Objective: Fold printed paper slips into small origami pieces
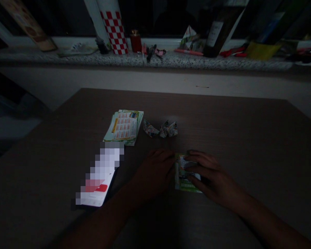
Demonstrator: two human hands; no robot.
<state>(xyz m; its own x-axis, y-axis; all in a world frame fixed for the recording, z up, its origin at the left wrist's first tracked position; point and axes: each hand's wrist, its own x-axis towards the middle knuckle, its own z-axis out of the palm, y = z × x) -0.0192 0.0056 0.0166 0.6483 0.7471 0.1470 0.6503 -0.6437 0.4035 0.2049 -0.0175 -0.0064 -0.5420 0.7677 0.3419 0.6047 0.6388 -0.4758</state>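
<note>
Green printed slip (188,185) is laid flat on the table (248,131), well in from the far edge and right of the line of the folded pieces. Its right part is covered by the right hand (209,173), whose fingers are slightly spread and laid over the paper; nothing is seen to be gripped. By the slip's left edge the left hand (155,169) is placed, back upward, with its fingers held close together; whether paper is pinched beneath them cannot be told in the dim light. Between the hands and the table's far edge, two folded paper pieces are set: a smaller one (150,128) on the left and a larger, pointed one (169,129) just beside it. To their left, toward the table's far left corner, a stack of printed slips (124,126) is fanned unevenly. Just nearer than the stack, a lit phone (93,200) is laid at a slant, its screen largely pixelated. Beyond the far edge, a speckled sill (176,64) is lined with objects, among which a red-and-white checkered tube (115,33), a small red bottle (135,41) and a dark bottle with a pale label (214,34) can be made out.
</note>
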